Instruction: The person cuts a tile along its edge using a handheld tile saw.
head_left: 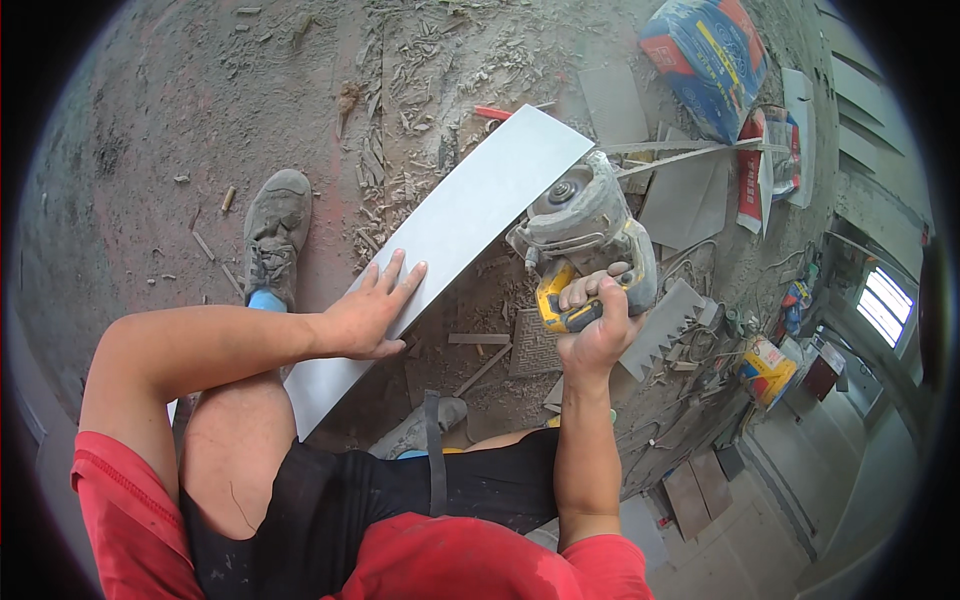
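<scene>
A long white strip of tile or board (480, 210) lies diagonally across my lap area, from my left thigh up toward the top middle. My left hand (370, 310) rests on it with the fingers spread flat. My right hand (600, 310) grips the yellow and black handle of a dust-coated cutting tool (585, 210). The tool's round disc is beside the strip's right edge, near its far end; I cannot tell whether it touches.
Debris and offcuts (390, 70) litter the dusty floor around my shoe (275, 230). A blue bag (705, 75), a red bag (760, 170) and tile pieces (680, 200) lie at the upper right. A notched trowel (660, 325) and a yellow bucket (765, 370) are farther right.
</scene>
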Action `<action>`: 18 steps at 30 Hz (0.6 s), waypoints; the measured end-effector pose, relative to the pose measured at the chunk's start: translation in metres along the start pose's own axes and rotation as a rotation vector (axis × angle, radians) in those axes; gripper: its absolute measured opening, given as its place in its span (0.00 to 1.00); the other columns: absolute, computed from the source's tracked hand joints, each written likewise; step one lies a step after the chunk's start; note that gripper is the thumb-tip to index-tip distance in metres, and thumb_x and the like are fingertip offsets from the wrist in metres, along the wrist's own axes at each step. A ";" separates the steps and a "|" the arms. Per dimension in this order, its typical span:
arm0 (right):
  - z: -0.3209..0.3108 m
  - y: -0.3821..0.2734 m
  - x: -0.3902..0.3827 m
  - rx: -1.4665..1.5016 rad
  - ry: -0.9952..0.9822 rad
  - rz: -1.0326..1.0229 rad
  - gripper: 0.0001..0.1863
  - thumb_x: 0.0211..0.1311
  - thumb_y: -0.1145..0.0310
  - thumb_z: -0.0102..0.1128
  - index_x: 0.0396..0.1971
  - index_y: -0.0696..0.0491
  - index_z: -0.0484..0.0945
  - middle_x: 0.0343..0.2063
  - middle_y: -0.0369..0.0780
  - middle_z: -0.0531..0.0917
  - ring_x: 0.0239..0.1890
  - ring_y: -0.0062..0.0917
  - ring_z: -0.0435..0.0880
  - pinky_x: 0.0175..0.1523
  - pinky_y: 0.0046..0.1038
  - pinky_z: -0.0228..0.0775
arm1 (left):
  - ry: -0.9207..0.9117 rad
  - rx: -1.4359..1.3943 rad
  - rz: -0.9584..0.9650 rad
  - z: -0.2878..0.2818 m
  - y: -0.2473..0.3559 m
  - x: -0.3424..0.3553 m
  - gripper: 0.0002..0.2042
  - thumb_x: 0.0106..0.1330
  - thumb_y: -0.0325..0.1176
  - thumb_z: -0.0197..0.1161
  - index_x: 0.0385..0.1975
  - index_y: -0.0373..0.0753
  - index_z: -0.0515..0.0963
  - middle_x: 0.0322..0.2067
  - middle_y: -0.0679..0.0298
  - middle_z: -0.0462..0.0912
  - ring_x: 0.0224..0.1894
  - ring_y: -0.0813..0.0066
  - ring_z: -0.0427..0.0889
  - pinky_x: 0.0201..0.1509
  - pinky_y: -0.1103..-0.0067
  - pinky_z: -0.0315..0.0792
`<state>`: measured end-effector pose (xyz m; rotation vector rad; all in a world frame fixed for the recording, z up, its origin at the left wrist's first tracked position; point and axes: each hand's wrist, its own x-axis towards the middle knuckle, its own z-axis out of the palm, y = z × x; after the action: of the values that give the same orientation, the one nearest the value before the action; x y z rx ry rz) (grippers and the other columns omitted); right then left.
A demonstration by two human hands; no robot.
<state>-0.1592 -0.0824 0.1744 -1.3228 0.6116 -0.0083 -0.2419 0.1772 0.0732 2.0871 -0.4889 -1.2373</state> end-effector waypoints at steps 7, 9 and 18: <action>-0.001 0.001 -0.003 0.000 0.004 0.008 0.13 0.61 0.75 0.52 0.47 0.57 0.69 0.24 0.38 0.74 0.21 0.24 0.73 0.27 0.32 0.71 | -0.013 0.007 -0.008 0.001 0.000 0.001 0.57 0.58 0.44 0.73 0.77 0.44 0.33 0.73 0.29 0.37 0.70 0.19 0.52 0.75 0.53 0.57; 0.000 0.001 -0.004 0.000 0.002 0.009 0.13 0.61 0.75 0.51 0.47 0.57 0.68 0.24 0.38 0.74 0.21 0.23 0.73 0.27 0.31 0.71 | -0.015 0.007 -0.008 0.001 -0.001 0.001 0.57 0.58 0.44 0.73 0.77 0.44 0.33 0.73 0.29 0.37 0.70 0.19 0.52 0.75 0.53 0.57; 0.000 0.002 -0.011 0.014 0.002 0.029 0.14 0.61 0.76 0.52 0.48 0.57 0.68 0.24 0.37 0.74 0.21 0.23 0.73 0.27 0.31 0.70 | -0.014 0.018 -0.010 0.003 -0.001 0.001 0.57 0.58 0.44 0.73 0.77 0.44 0.33 0.73 0.29 0.37 0.70 0.18 0.53 0.75 0.52 0.57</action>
<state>-0.1691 -0.0781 0.1767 -1.3005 0.6317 0.0095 -0.2437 0.1763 0.0704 2.0998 -0.4976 -1.2583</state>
